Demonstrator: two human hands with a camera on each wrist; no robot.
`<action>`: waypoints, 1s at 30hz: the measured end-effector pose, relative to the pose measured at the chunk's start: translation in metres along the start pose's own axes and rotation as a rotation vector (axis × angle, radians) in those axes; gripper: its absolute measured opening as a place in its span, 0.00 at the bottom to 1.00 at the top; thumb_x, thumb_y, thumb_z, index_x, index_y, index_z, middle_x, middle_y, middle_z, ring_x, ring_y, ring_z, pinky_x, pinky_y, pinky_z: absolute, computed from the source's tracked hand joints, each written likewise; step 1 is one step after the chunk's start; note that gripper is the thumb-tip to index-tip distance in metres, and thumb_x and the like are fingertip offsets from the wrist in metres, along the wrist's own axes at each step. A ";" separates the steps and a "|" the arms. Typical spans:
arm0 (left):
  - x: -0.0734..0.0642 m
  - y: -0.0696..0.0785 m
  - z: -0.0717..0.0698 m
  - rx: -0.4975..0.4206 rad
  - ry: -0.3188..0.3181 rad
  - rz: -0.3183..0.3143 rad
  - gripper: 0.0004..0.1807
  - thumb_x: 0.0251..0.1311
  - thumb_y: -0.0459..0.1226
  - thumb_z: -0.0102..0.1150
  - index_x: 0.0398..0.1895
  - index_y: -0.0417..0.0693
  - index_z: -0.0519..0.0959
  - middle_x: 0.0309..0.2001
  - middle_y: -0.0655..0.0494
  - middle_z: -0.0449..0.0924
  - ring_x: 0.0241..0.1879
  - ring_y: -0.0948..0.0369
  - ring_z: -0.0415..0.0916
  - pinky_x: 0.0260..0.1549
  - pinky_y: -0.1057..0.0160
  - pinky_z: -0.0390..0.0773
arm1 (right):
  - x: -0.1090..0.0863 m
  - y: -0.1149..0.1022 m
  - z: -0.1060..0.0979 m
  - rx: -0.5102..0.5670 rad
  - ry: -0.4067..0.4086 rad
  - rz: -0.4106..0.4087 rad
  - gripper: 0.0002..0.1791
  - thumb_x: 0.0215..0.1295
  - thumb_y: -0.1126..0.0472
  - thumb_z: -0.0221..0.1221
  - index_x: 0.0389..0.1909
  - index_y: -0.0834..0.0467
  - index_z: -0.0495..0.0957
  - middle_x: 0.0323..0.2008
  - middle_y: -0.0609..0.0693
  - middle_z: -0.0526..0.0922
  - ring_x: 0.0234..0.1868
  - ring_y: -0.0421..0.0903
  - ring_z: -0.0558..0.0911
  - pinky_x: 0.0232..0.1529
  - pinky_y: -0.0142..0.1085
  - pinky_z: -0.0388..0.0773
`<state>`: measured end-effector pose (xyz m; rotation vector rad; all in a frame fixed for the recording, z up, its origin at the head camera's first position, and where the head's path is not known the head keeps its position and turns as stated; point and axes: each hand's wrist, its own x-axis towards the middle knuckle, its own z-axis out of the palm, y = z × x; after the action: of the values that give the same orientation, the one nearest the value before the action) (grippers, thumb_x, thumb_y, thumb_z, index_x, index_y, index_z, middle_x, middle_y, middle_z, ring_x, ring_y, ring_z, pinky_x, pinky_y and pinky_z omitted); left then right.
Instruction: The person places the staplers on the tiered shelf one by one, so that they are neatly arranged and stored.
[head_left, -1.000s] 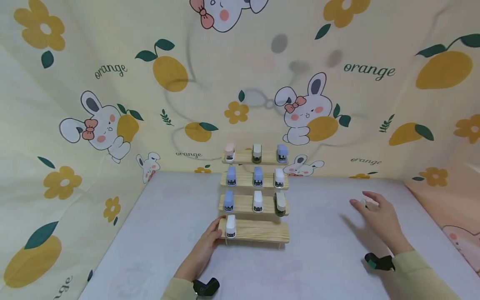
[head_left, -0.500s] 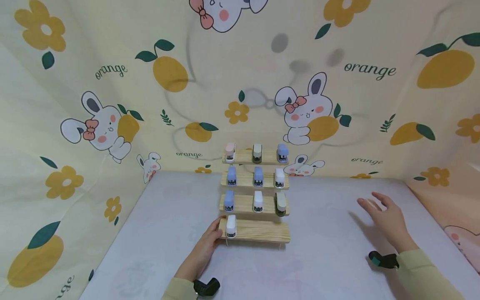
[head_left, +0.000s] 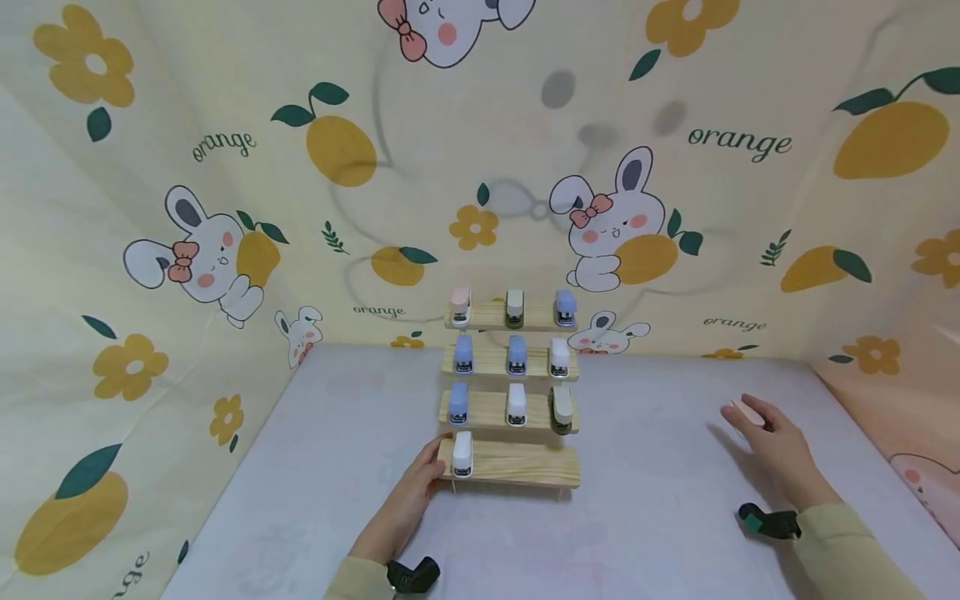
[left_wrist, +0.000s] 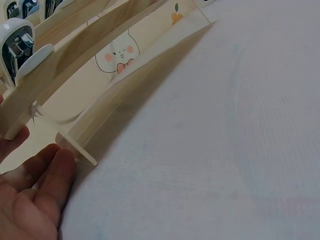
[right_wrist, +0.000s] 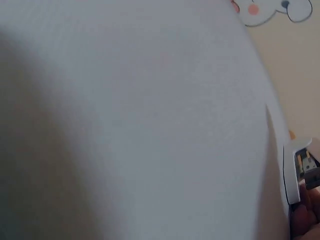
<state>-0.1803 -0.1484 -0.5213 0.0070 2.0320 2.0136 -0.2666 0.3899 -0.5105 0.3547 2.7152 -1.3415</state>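
A four-tier wooden display rack (head_left: 525, 463) stands on the table. My left hand (head_left: 408, 496) grips the left end of its lowest board; in the left wrist view its fingertips (left_wrist: 62, 157) lie by the rack's thin leg. On that board sits a white mini stapler (head_left: 462, 454). Out to the right, my right hand (head_left: 783, 454) holds a pale mini stapler (head_left: 748, 412) between thumb and fingers, above the table. The right wrist view catches only this stapler's white base (right_wrist: 291, 175) and part of the hand at its edge.
Mini staplers fill the three upper tiers, such as a pink one (head_left: 461, 306), a blue one (head_left: 458, 402) and a grey-green one (head_left: 561, 408). A patterned cloth (head_left: 480, 150) walls the back and sides of the pale table (head_left: 645, 517).
My right hand has shifted a little to the right, and its fingers have drawn closer together round the stapler. My left hand stays at the rack's end.
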 end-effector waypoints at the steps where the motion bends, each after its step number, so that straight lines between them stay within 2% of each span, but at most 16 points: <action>1: 0.000 0.000 0.000 0.000 0.000 0.002 0.28 0.73 0.39 0.35 0.76 0.51 0.53 0.76 0.48 0.45 0.74 0.50 0.42 0.69 0.48 0.50 | 0.001 0.001 0.000 0.009 -0.006 0.012 0.54 0.63 0.28 0.47 0.76 0.58 0.39 0.71 0.74 0.43 0.66 0.74 0.51 0.58 0.70 0.57; 6: 0.000 -0.001 -0.002 0.002 0.007 0.001 0.28 0.73 0.39 0.35 0.75 0.50 0.53 0.76 0.50 0.46 0.74 0.51 0.42 0.69 0.47 0.50 | 0.003 0.003 0.003 0.065 0.007 0.012 0.53 0.64 0.29 0.47 0.77 0.58 0.40 0.72 0.72 0.45 0.68 0.72 0.49 0.60 0.68 0.56; 15: 0.002 -0.003 0.000 0.006 0.002 -0.015 0.29 0.72 0.40 0.35 0.76 0.52 0.53 0.76 0.51 0.46 0.74 0.51 0.42 0.69 0.47 0.50 | 0.002 0.003 0.006 0.169 0.063 0.097 0.52 0.64 0.31 0.49 0.77 0.58 0.42 0.72 0.69 0.49 0.68 0.67 0.54 0.62 0.63 0.60; 24: 0.003 -0.004 0.000 -0.024 -0.021 0.023 0.29 0.72 0.37 0.34 0.75 0.46 0.52 0.76 0.48 0.46 0.74 0.50 0.42 0.69 0.47 0.49 | -0.002 -0.002 0.004 0.210 0.038 0.105 0.51 0.65 0.32 0.49 0.77 0.57 0.41 0.73 0.67 0.47 0.70 0.68 0.51 0.63 0.65 0.56; 30: 0.003 -0.004 -0.001 -0.019 -0.016 0.016 0.29 0.72 0.38 0.34 0.75 0.48 0.52 0.76 0.49 0.46 0.74 0.50 0.42 0.69 0.46 0.49 | 0.000 0.000 0.003 0.195 0.004 0.081 0.53 0.65 0.32 0.50 0.76 0.59 0.38 0.74 0.68 0.44 0.71 0.70 0.49 0.63 0.65 0.55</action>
<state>-0.1822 -0.1487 -0.5261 0.0357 2.0094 2.0355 -0.2667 0.3881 -0.5125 0.4783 2.5487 -1.5878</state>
